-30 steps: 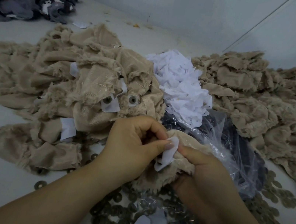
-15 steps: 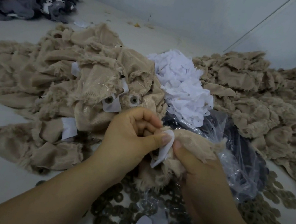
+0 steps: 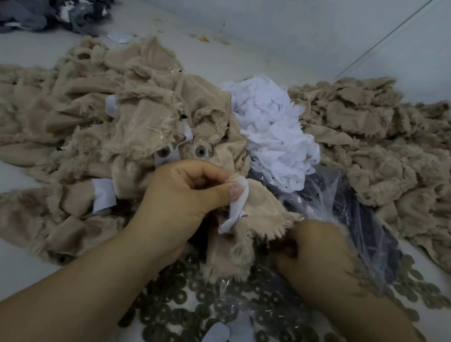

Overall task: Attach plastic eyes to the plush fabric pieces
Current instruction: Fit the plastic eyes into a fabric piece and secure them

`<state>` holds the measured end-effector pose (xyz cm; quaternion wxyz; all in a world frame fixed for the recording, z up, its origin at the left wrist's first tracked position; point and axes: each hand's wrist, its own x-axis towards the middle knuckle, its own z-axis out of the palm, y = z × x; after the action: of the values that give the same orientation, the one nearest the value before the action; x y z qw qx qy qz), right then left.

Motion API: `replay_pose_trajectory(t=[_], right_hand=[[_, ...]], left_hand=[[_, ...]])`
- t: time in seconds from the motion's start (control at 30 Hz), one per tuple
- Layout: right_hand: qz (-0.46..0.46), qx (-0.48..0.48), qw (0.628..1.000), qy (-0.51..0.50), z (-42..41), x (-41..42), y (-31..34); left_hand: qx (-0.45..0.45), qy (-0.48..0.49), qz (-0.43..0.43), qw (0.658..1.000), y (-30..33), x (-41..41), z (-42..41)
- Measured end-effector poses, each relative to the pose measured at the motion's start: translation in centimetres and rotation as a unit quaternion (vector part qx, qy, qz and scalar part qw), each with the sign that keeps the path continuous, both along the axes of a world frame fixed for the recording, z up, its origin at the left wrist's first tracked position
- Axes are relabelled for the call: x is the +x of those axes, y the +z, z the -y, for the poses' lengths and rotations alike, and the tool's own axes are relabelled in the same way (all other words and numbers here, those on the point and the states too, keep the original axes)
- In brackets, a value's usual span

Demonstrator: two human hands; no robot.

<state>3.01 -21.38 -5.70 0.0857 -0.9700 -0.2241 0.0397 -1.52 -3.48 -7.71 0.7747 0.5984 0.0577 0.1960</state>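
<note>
We see left hand (image 3: pixel 182 193) pinching limp, light plush piece (image 3: pixel 258 214) w/ white backing; right hand (image 3: pixel 314 253) curled, contents unclear. Grip near hole.

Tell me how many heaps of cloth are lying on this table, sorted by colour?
Beige plush heaps: 2, one on the left and one on the right
White scrap heap: 1
Dark grey heap: 1
Total: 4

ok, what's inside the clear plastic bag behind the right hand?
The clear plastic bag holds a dark mass, likely more parts; exactly what, the crinkled film obscures. The right hand covers its near edge.
</note>
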Motion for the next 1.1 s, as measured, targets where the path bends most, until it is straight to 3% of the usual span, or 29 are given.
replay_pose_trajectory(t=[0.27,0.43,0.5,0.6,0.73,0.77,0.93,1.1], right_hand=[[-0.018,0.068,0.995,0.065,-1.1,-0.3,-1.6],[0.048,0.208,0.977,0.01,-0.3,-0.1,-2.1],[-0.016,0.338,0.941,-0.001,-0.5,-0.4,-2.0],[-0.169,0.511,0.842,-0.012,-0.7,-0.6,-1.7],[-0.33,0.622,0.71,-0.009,-1.0,-0.6,-1.6],[-0.346,0.631,0.694,0.013,-1.1,-0.7,-1.5],[-0.156,0.565,0.81,0.0,-0.9,-1.3,-1.6],[-0.095,0.567,0.818,0.01,-1.3,-1.9,-1.3]], left_hand=[[-0.016,-0.003,0.017,1.0,0.0,0.1,-0.1],[-0.005,-0.006,0.021,1.0,-0.2,0.1,-0.1],[-0.001,-0.007,0.022,1.0,-0.2,0.1,-0.1],[0.005,-0.014,0.019,1.0,-0.3,0.0,-0.1],[0.021,-0.036,0.017,0.999,-0.3,0.0,0.1],[0.03,-0.04,0.016,0.999,-0.3,-0.1,0.2],[0.073,-0.056,0.02,0.996,-0.5,-0.2,0.3],[0.081,-0.052,0.02,0.995,-0.7,-0.1,0.6]])
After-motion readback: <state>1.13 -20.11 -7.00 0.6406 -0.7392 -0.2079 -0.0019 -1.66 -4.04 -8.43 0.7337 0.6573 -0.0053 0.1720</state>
